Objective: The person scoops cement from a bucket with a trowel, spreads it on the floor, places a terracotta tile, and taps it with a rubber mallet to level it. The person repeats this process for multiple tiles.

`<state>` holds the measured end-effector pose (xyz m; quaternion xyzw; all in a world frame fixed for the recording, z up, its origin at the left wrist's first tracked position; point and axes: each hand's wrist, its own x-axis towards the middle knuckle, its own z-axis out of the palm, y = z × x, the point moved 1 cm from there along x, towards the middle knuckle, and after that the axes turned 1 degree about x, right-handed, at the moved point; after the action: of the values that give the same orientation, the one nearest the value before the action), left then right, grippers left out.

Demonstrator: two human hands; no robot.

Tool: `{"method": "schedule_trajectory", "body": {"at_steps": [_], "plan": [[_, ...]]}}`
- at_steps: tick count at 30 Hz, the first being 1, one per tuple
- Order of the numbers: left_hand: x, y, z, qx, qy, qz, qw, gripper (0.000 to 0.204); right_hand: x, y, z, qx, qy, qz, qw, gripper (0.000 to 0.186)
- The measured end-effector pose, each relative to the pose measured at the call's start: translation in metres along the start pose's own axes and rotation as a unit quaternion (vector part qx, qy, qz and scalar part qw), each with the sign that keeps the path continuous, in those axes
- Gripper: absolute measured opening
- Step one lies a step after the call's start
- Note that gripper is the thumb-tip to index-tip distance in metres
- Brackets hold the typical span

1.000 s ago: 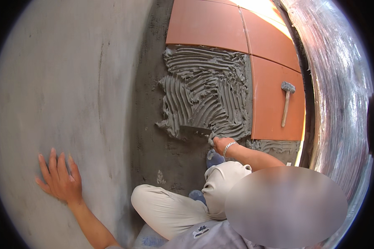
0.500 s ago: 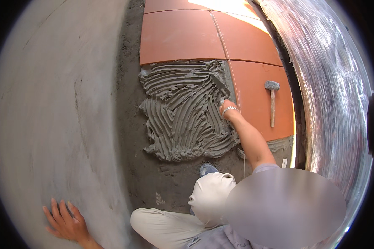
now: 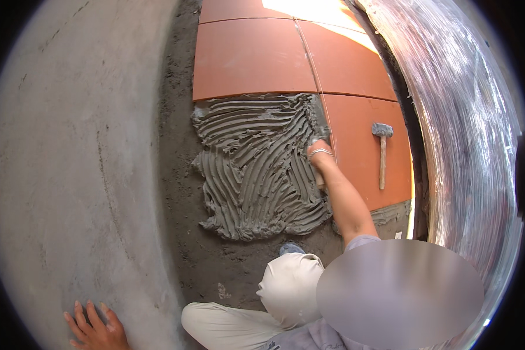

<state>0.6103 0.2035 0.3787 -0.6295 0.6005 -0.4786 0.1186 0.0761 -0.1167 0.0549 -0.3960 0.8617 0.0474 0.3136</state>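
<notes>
My right hand (image 3: 318,150) grips a notched trowel (image 3: 324,132), partly hidden and blurred, at the right edge of a bed of grey combed mortar (image 3: 245,175), beside a straight string line (image 3: 328,116). The mortar lies in curved ridges just below the laid orange tiles (image 3: 251,58). My left hand (image 3: 96,329) rests on the grey wall (image 3: 70,175) at the lower left, fingers spread, holding nothing. A rubber mallet (image 3: 382,157) with a wooden handle lies on the orange tile to the right of my right hand.
A strip of rough grey screed (image 3: 178,163) runs between wall and mortar. At the right, past a dark gap, stands a surface wrapped in shiny plastic film (image 3: 466,134). My bent knees (image 3: 286,286) and a shoe (image 3: 291,249) are below the mortar. Sunlight falls across the far tiles.
My right hand with the trowel has moved from the mortar's near edge up to its right side. The view has shifted, so the tiles and left hand sit differently in the picture.
</notes>
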Motion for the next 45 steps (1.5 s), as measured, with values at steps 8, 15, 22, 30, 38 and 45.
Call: {"method": "schedule_trajectory", "body": {"at_steps": [8,15,22,30,38,45], "plan": [[0.000,-0.002,-0.002,-0.005,-0.003,0.004,1.000,0.021,-0.063,-0.086,0.077,-0.001,-0.089,-0.117,0.989,0.047],[0.004,-0.001,-0.001,-0.010,0.000,0.016,1.000,0.026,-0.002,-0.041,0.022,0.053,0.065,0.011,0.996,0.039],[0.001,-0.002,-0.003,0.004,-0.016,0.015,1.000,0.030,0.017,-0.069,0.028,0.007,0.012,0.039,0.999,0.052],[0.005,0.001,-0.001,-0.012,-0.002,0.019,1.000,0.029,-0.054,-0.137,0.085,-0.032,-0.020,-0.097,0.995,0.043],[0.001,0.001,0.003,-0.026,0.000,0.001,1.000,0.026,-0.104,-0.218,0.120,-0.011,-0.116,-0.169,0.979,0.044],[-0.003,0.001,0.006,-0.005,-0.002,-0.004,1.000,0.029,-0.115,-0.244,0.133,-0.053,-0.103,-0.211,0.971,0.043]]}}
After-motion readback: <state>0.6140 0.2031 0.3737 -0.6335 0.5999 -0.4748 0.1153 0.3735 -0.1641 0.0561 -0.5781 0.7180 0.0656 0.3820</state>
